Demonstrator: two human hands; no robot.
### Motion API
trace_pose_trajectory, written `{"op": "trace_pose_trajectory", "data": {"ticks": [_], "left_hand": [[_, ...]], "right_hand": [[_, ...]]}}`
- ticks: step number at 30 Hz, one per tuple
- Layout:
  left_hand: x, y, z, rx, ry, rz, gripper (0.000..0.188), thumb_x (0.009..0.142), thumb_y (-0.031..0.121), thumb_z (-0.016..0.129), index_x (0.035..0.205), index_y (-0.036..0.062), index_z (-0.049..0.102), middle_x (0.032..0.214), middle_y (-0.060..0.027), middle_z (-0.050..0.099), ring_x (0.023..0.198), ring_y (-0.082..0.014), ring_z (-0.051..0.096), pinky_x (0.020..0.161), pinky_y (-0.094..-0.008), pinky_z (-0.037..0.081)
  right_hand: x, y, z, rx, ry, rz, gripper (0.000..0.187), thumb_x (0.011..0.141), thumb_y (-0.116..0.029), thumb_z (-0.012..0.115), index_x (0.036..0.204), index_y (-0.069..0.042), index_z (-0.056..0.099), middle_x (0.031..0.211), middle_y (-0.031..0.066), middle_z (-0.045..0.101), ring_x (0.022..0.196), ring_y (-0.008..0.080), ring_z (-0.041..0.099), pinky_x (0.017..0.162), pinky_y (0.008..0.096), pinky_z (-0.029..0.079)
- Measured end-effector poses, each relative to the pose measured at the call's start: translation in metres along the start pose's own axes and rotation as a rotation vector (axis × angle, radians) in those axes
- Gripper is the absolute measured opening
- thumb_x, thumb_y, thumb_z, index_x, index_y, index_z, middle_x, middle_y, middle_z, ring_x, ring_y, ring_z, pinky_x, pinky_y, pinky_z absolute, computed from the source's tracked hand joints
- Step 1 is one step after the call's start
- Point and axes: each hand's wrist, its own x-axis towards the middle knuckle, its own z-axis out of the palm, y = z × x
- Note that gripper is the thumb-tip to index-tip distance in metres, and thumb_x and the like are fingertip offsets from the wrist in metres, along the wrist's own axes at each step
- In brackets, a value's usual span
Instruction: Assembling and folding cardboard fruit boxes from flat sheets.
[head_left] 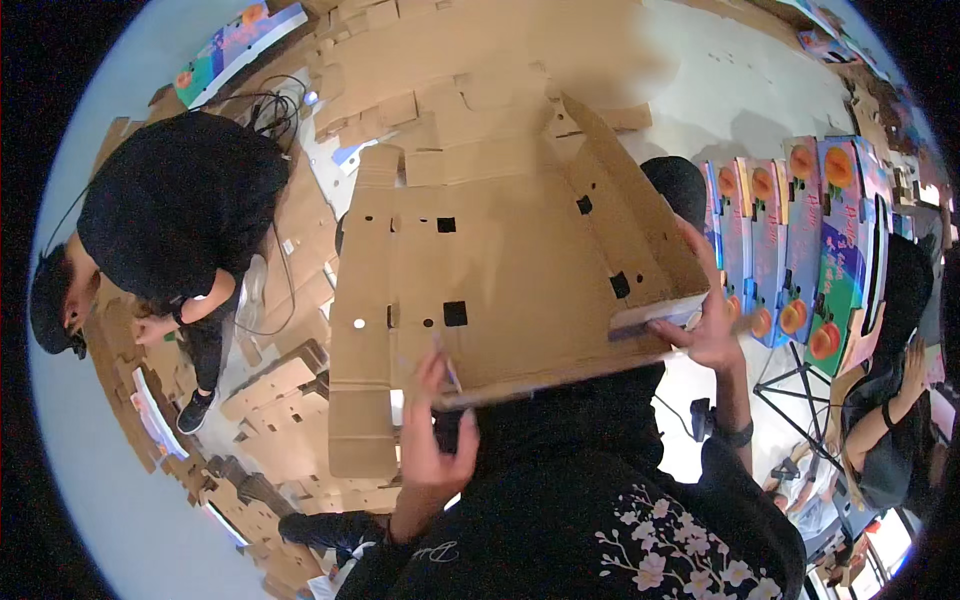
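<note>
A large brown cardboard box blank (520,270), partly folded, is held up in front of my body. Square black cut-outs and small round holes show in it. Its right side wall stands folded up, while the left flap (362,400) lies flat. My right hand (708,315) grips the near right corner, thumb on the folded end and fingers along the outside wall. By the near left edge is my left hand (437,430), thumb and fingers spread apart. Its fingertips overlap the cardboard edge, slightly blurred, and nothing appears clasped in it.
Flat cardboard sheets (275,390) cover much of the floor. A person in black (185,205) bends over at the left, near black cables (280,115). Colourful fruit-printed boxes (835,250) stand in a row at the right, above a black metal stand (800,395). Another person (890,430) is at far right.
</note>
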Motion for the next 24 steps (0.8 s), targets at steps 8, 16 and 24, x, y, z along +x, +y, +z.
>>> {"op": "trace_pose_trajectory", "data": {"ticks": [8,16,24], "left_hand": [[-0.048,-0.041,-0.103,0.071,0.464,0.281,0.018,0.093,-0.001,0.060,0.107,0.0017,0.070,0.131,-0.0230,0.059,0.119,-0.0362,0.062,0.100,-0.0499,0.054],[-0.034,-0.157,-0.090,-0.953,0.254,-0.230,0.078,0.100,0.038,0.055,0.163,0.0067,0.020,0.160,-0.0180,0.038,0.146,-0.0305,0.042,0.118,-0.0452,0.039],[0.046,-0.136,-0.046,-0.662,0.209,-0.056,0.114,0.084,0.042,0.082,0.165,0.0131,0.006,0.167,-0.0150,0.025,0.149,-0.0317,0.037,0.120,-0.0502,0.035]], "right_hand": [[-0.006,0.001,0.003,0.106,0.001,0.026,0.115,0.068,-0.036,0.093,0.160,-0.004,0.032,0.167,0.0173,0.030,0.154,0.0328,0.029,0.125,0.0471,0.023],[-0.004,0.001,0.005,0.095,-0.048,0.011,0.114,0.073,-0.037,0.091,0.162,-0.003,0.029,0.168,0.0166,0.030,0.155,0.0306,0.028,0.126,0.0441,0.021],[0.009,-0.006,0.009,0.015,-0.116,-0.051,0.109,0.076,-0.035,0.088,0.162,-0.003,0.029,0.168,0.0178,0.028,0.155,0.0322,0.027,0.125,0.0465,0.023]]}}
